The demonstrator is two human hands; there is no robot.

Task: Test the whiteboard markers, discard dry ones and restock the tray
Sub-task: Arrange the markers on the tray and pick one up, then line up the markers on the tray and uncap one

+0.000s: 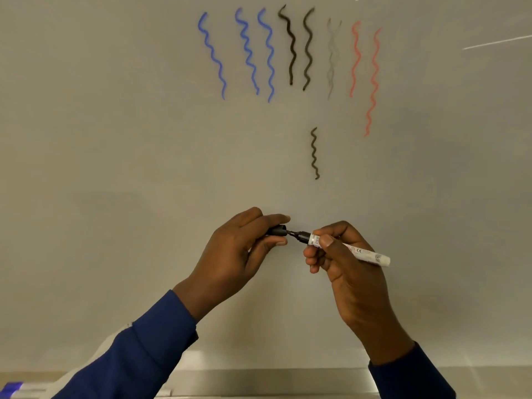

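Note:
A white-barrelled black marker lies across my right hand, which grips it near the tip end. Its black nib points left at a black cap pinched between the thumb and fingers of my left hand. The nib sits just at the cap's mouth. Both hands are held in front of the whiteboard. On the board are wavy test lines: three blue, two black, a faint grey one, two red, and a short black one lower down.
The metal marker tray runs along the board's lower edge. At its far left lie markers, one with a blue cap, partly hidden by my left sleeve.

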